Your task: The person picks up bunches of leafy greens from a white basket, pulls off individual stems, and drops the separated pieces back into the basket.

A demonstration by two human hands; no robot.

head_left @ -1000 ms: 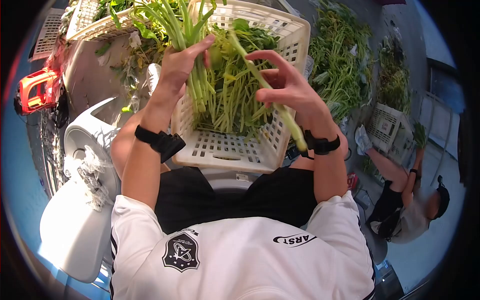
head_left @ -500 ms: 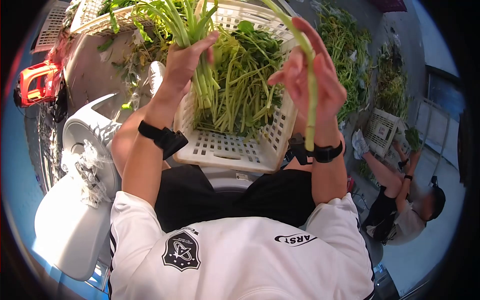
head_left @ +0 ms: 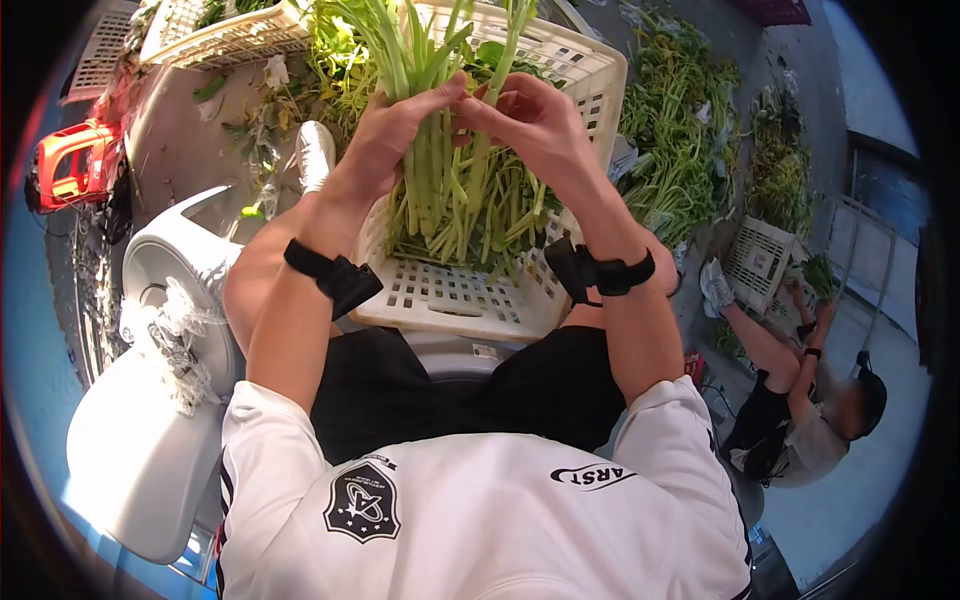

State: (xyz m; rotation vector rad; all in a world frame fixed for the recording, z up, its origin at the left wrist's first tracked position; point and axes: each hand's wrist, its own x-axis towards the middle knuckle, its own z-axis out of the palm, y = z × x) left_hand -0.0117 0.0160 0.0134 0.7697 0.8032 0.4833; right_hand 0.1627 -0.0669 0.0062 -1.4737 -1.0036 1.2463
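My left hand (head_left: 388, 140) is wrapped round a bunch of thick green vegetable stalks (head_left: 428, 190), leaves up and cut ends down. Beside it, my right hand (head_left: 542, 128) pinches a single long stalk (head_left: 512, 45) against the bunch's right side, its fingers meeting my left thumb. Both hands are above a white slatted plastic crate (head_left: 455, 308), which stands between my knees. Inside the crate lies a heap of loose green stalks and leaves (head_left: 520, 215), partly hidden by the hands and the bunch.
Another crate (head_left: 235, 42) of greens stands at the upper left, near a red plastic stool (head_left: 75, 165). A white chair (head_left: 135, 440) with crumpled plastic is at my left. Piles of greens (head_left: 685, 120) cover the floor at right, where another person (head_left: 815, 430) sits by a crate (head_left: 757, 262).
My right hand has moved left and inward, bringing its stalk from the crate's right side to the bunch. My left hand has shifted slightly right, still gripping the bunch.
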